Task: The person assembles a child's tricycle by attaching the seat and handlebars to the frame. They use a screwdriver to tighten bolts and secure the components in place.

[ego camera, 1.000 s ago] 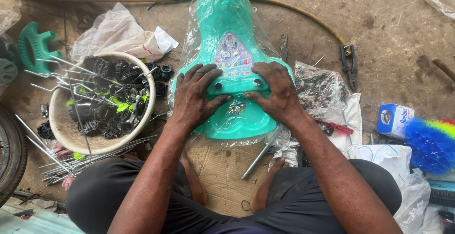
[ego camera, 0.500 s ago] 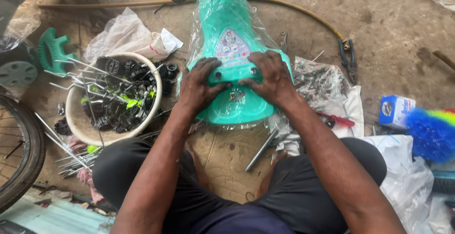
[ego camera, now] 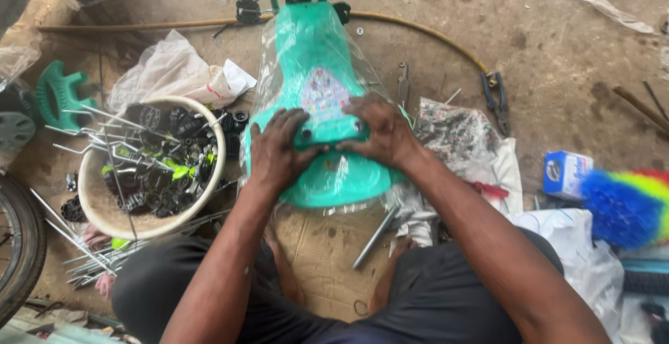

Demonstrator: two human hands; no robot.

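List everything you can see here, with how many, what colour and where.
Teal plastic ride-on toy body in clear wrap: one, centre, under both hands.
Cream round basin of black and green small parts: one, left.
Loose metal rods: several, silver, beside basin.
Teal plastic handle piece: one, far left.
Black pliers: one, right of toy.
Blue-and-white small carton: one, right.
Multicoloured fluffy brush: one, right edge.
Brown cardboard sheet: one, under toy.
Left hand: on toy's rear.
Right hand: on toy's rear.

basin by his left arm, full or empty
Partly full: the cream basin holds black and green small parts with metal rods sticking out over its rim.
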